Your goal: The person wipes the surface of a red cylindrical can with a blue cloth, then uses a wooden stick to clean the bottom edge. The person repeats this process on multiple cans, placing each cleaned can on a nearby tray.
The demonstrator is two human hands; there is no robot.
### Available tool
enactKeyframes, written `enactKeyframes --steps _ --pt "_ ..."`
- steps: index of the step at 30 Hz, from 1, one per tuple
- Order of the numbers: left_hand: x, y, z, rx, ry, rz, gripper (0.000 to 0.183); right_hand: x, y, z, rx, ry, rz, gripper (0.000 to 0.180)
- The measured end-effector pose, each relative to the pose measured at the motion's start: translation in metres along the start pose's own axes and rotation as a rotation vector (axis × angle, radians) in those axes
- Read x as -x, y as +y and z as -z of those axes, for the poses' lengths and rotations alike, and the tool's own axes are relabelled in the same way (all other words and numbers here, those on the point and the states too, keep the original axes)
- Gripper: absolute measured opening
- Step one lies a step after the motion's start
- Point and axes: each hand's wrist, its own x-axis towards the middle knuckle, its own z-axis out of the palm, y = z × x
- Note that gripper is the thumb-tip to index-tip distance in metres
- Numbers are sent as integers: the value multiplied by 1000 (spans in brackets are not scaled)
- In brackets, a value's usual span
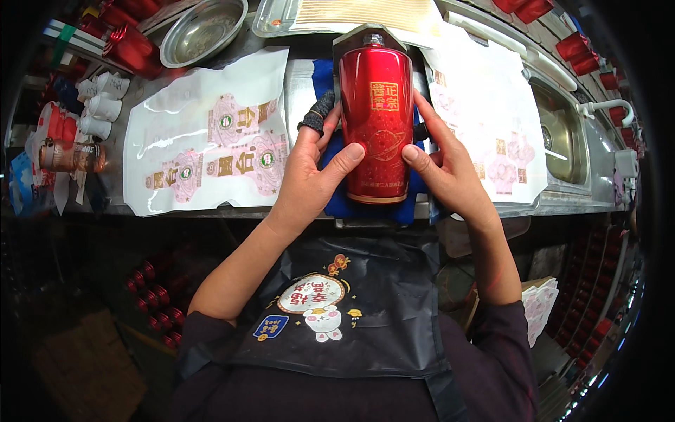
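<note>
A glossy red bottle [377, 171] with gold print and a narrow neck lies before me, its neck pointing away. My left hand [316, 153] grips its left side, thumb on the front face, with a black finger cot on one fingertip. From the right, my right hand [445, 153] grips it the same way, and black covering shows on a finger there too. Under the bottle is a blue cloth [329, 195]. A sheet with pink and gold decals [237, 153] lies to the left, and another decal sheet [495, 142] to the right.
A metal bowl [203, 34] and a tray [269, 18] with a striped sheet stand at the back. At right is a steel sink [559, 137] with a white faucet [606, 108]. White cups [103, 105] and a bottle [71, 156] crowd the left; more red bottles [132, 50] stand behind.
</note>
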Motion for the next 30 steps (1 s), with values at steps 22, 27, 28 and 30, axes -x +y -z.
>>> enactKeyframes --steps 22,27,28,30 --pt "13 8 -3 -312 -36 -26 102 18 -35 4 265 329 429 47" --pt "15 7 -6 -405 -1 -21 102 -9 -58 4 696 18 720 36" --pt "15 7 -7 -392 15 -27 102 -33 -57 7 644 77 817 33" --pt "14 5 -10 -352 32 -35 102 -82 -59 16 583 186 876 28"
